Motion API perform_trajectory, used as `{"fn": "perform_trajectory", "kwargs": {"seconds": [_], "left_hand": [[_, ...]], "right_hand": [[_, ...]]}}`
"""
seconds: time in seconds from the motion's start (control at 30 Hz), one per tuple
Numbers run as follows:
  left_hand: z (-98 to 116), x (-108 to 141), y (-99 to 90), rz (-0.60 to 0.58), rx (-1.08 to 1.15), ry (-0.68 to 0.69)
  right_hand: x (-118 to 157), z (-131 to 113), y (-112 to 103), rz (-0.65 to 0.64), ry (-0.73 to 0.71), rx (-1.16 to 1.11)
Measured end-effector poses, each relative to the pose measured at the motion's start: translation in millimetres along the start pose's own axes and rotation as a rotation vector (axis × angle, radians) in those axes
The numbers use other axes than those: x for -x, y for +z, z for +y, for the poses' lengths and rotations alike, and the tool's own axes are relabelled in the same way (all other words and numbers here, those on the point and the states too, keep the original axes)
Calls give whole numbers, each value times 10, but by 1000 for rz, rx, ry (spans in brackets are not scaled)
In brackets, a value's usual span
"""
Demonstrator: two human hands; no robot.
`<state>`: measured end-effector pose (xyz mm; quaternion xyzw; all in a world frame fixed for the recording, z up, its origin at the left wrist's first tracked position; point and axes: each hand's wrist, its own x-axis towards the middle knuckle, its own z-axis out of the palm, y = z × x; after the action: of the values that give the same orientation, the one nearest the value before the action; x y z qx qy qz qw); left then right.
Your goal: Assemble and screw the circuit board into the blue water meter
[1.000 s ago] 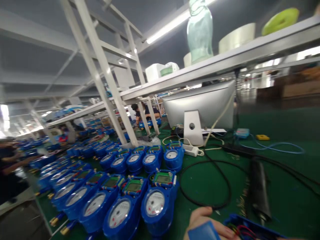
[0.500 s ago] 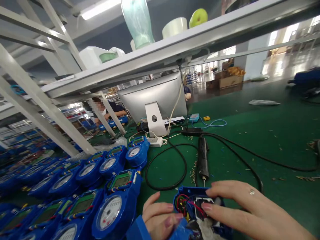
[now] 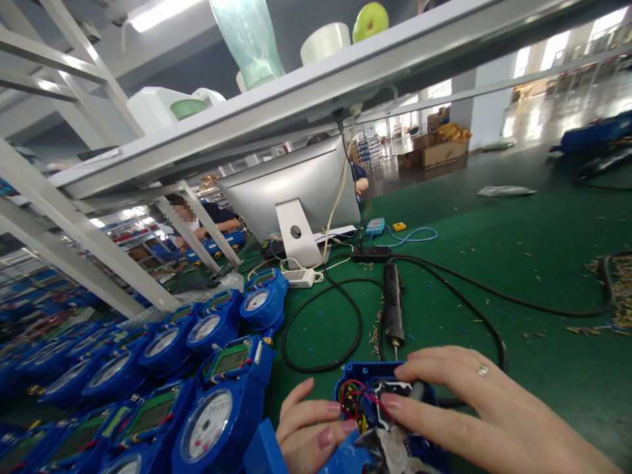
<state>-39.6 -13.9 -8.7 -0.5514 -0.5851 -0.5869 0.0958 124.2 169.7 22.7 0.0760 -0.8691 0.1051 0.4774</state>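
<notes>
At the bottom middle sits an open blue meter housing (image 3: 360, 370) with red, black and yellow wires (image 3: 356, 397) and a whitish lump of sealant or film inside. My left hand (image 3: 311, 431) grips its left side with bent fingers, beside a blue flap. From the right, my right hand (image 3: 469, 411) holds it, one fingertip on the far rim and another pressing by the red wires; its thumb is hidden. A black electric screwdriver (image 3: 394, 306) lies just beyond, its bit pointing at the housing.
Blue water meters (image 3: 207, 421) with round dials and small displays stand in rows at left. A computer monitor (image 3: 296, 197) stands under the white shelf (image 3: 296, 82). Black cable (image 3: 358, 316) loops over the green table. Small screws (image 3: 622, 289) lie scattered at right. Two people sit beyond.
The whole view has shifted slightly, with most things appearing a little farther left, and more of the screws shows at right. Both hands stay on the housing in nearly the same grip.
</notes>
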Motion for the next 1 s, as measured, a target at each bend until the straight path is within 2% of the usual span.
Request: {"fn": "perform_trajectory", "kwargs": {"seconds": [0.07,0.17,0.23,0.4,0.53,0.7,0.83,1.0], "left_hand": [[-113,-55,-75,-84,-46,163],[-257,-179,-181,-303,-155,492],[-292,-240,-202,-348,-218,587],[-222,-280,-137,-297,-270,513],[-219,-285,-121,-293,-259,506],[-304,-237,-148,-277,-250,449],[-373,-192,-220,-272,-239,415],[-465,-163,-308,-310,-240,373]], "right_hand": [[52,11,78,51,12,44],[79,15,138,60,26,100],[68,12,137,57,50,115],[13,-4,40,-5,43,43],[-6,-12,-5,-76,29,-34],[20,-63,-2,23,76,-32],[-17,-109,-74,-124,114,-6],[-85,-61,-135,-179,52,-27]]}}
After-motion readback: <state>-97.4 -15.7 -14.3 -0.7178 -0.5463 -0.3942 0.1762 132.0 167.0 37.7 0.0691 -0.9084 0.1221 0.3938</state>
